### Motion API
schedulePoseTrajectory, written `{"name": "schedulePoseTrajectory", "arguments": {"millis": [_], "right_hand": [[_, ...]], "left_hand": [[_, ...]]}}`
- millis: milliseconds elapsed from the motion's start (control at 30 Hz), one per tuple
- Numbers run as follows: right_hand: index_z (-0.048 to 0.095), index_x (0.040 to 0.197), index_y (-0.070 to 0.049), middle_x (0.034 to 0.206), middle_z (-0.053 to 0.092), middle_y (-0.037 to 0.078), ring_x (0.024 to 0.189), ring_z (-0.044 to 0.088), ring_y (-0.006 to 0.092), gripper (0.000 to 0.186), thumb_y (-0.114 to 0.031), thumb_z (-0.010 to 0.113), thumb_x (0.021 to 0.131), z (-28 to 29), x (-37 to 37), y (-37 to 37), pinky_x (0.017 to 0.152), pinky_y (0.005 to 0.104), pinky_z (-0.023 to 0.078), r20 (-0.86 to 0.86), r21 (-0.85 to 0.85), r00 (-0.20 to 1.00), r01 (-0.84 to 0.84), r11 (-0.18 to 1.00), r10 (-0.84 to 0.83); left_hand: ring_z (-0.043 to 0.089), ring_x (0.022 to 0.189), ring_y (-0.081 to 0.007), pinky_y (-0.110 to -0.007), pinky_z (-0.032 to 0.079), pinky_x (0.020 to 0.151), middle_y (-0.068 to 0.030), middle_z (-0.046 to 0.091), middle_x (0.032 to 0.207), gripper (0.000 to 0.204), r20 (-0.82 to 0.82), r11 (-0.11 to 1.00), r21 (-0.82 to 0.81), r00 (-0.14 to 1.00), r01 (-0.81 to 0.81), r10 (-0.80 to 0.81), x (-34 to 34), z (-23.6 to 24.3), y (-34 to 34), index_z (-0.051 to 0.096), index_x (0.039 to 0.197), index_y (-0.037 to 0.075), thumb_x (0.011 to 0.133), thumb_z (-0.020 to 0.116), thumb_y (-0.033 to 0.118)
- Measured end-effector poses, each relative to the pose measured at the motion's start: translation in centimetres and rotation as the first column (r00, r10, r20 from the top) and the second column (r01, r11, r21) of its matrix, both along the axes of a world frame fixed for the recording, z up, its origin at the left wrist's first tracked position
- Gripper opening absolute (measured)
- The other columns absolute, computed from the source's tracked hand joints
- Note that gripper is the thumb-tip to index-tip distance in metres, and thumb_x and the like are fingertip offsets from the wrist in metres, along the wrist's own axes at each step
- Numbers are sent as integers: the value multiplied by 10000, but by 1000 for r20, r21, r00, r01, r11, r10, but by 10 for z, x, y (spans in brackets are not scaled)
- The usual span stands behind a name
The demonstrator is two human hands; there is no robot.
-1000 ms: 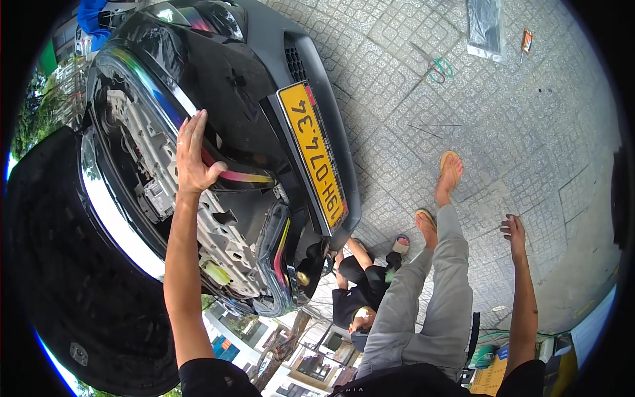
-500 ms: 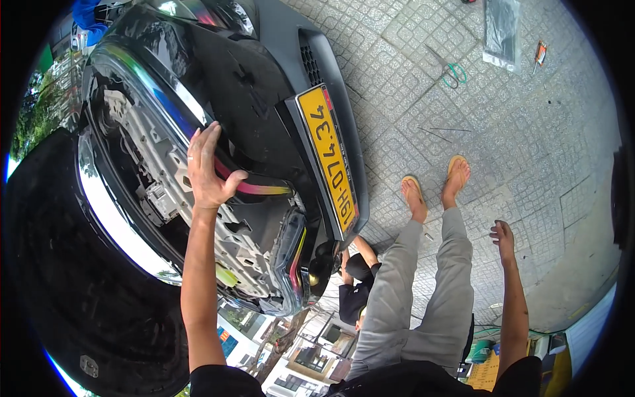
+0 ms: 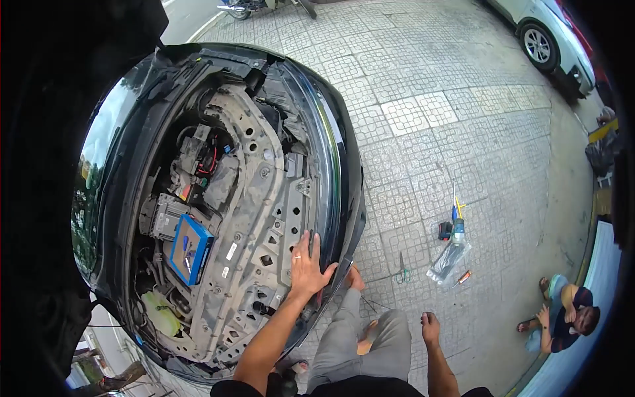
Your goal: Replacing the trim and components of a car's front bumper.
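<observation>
My left hand [image 3: 305, 268] rests open, fingers apart, on the black car's front body edge [image 3: 324, 198] beside the exposed engine bay [image 3: 251, 192]. The bonnet [image 3: 40, 198] is raised at the left. My right hand [image 3: 430, 324] hangs low over the pavement with curled fingers; whether anything is in them I cannot make out. A blue open box [image 3: 192, 248] with small tools lies in the engine bay. Green-handled scissors [image 3: 403, 271], a cordless drill [image 3: 458, 231], a clear plastic bag [image 3: 444, 264] and an orange-handled screwdriver [image 3: 465, 276] lie on the pavement.
A seated person [image 3: 569, 314] in dark clothes is at the lower right, near a pale wall. Another person's foot [image 3: 299, 367] shows beneath the car's front. A white car [image 3: 555, 40] stands at the upper right, a motorbike [image 3: 241, 10] at the top.
My view has swung to show the whole engine bay and more pavement; the number plate has left view. My left hand stays on the car's edge; my right fingers look more curled.
</observation>
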State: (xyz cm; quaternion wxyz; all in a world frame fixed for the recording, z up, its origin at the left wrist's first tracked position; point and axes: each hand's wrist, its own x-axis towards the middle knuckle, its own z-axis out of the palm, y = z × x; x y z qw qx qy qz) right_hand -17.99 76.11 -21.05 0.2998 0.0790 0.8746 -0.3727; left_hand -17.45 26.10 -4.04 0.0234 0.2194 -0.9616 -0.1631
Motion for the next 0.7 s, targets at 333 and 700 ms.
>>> {"name": "schedulePoseTrajectory", "arguments": {"millis": [333,700], "right_hand": [[625,1173,-57,1145,635,112,1129,582,315,320,-84,682,860,245,-361,-504,1002,440,439,-765,234,88,-885,402,638],[626,1203,-55,1205,620,104,1216,535,274,552,-416,741,802,225,-452,-851,1066,465,344,-432,772,-758,-592,-234,489]], "left_hand": [[326,1445,-450,-580,286,1187,-257,290,1592,929,-6,989,134,998,-60,61,-7,5,-7,315,1577,123,818,780,390],[509,1259,-374,-534,367,1119,-195,525,1407,861,63,879,76,882,-470,466,-33,16,14,501,1462,153,733,822,480]]}}
